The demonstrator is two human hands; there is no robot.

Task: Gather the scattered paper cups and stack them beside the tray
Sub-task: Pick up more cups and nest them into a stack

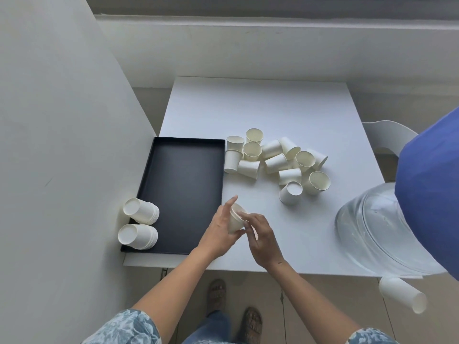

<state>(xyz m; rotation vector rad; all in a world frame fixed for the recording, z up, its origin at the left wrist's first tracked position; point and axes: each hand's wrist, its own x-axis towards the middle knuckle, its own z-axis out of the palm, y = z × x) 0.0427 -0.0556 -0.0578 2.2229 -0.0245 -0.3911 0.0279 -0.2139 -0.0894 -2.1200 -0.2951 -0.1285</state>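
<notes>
Between my hands, just right of the black tray [183,175], I hold a small stack of white paper cups [236,217]. My left hand [218,232] wraps its side from the left. My right hand [260,234] touches its rim and side with the fingertips. Several loose paper cups [275,160] lie scattered in a heap on the white table [260,108], some upright, some on their sides. Two stacks of cups lie on their sides at the tray's near left corner: one stack [141,211] behind, the other stack [137,235] in front.
A large clear water bottle with a blue top [387,227] stands at the table's right edge. One more cup stack [402,294] lies low at the right, past the table's front edge. A white wall panel [62,145] borders the tray's left side. My feet show below the table.
</notes>
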